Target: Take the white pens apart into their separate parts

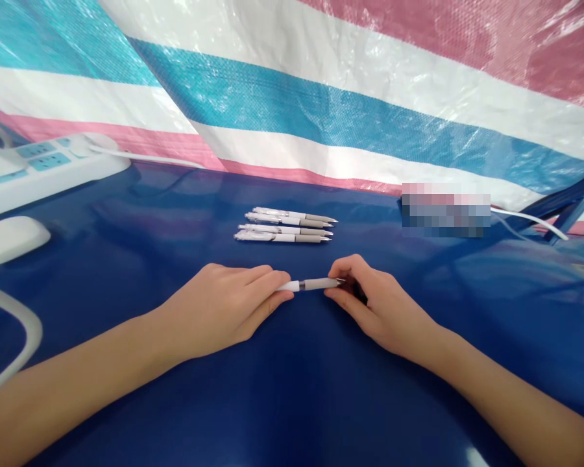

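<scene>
Between my hands lies a white pen (316,284) with a grey grip, held level just above or on the blue table. My left hand (238,295) is closed round its white rear part, which the fingers hide. At the pointed end, the thumb and forefinger of my right hand (374,298) pinch about the silvery tip. Beyond my hands, several similar pens (292,227) rest side by side on the table, their tips all pointing right.
The blue table (292,389) reaches back to a striped plastic sheet (321,110). At the left are a white power strip (53,165), a white rounded object (12,240) and a thick white cable or arm (22,318). A blurred-out patch (445,209) sits back right, beside a white cord (530,217).
</scene>
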Available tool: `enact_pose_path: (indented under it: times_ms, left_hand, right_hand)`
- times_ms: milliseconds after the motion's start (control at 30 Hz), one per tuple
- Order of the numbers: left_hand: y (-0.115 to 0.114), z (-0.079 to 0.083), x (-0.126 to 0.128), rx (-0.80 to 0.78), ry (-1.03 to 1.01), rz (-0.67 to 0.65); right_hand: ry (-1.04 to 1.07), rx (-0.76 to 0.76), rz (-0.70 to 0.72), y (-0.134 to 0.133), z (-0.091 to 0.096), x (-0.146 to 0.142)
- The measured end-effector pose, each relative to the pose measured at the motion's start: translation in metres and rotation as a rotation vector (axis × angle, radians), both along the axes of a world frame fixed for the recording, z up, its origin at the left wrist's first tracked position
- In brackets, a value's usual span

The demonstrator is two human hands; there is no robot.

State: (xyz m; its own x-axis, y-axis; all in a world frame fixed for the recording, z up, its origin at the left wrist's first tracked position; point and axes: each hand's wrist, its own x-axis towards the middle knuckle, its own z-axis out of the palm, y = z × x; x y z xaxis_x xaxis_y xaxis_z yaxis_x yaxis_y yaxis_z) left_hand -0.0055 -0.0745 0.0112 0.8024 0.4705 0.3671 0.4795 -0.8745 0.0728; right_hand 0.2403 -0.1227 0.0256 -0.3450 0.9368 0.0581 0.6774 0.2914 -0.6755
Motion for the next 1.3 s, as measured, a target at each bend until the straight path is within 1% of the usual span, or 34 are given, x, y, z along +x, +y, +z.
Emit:
enact_pose_path:
  times_ms: [133,267,500,800,1000,1167,1300]
  left_hand:
    - [-0.0002,-0.0003,-0.0014,0.047,-0.04,-0.016]
    - [-0.0004,0.0005,-0.0014,0.025,0.009,-0.024]
    - [0.0008,0.0008,-0.0012,0.004,0.021,-0.024]
    - [0.0019,0.0007,-0.0022,-0.013,0.03,-0.049]
    - [0.0016,-0.0011,-0.002,-0.004,0.017,-0.052]
    - [0.001,-0.001,-0.0016,-0.01,0.027,-0.042]
    - [0.0013,-0.0003,-0.0011,-0.016,0.021,-0.041]
  right_hand:
    - [-0.006,-0.017,-0.017,0.0007,0.0045,-0.0001]
    - [-0.047,-0.009,0.019,0.0042,0.0041,-0.0005]
    - [0.005,0.006,0.017,0.0019,-0.0024,0.0013]
    - [-0.029,-0.035,-0.013,0.0015,0.0038,-0.0009]
    - [-0.159,0.02,0.044,0.0019,0.0043,0.001]
    - [-0.107,-0.023,0.017,0.0016,0.0025,0.001]
    - [-0.041,-0.021,0.008,0.001,-0.0011,0.0011]
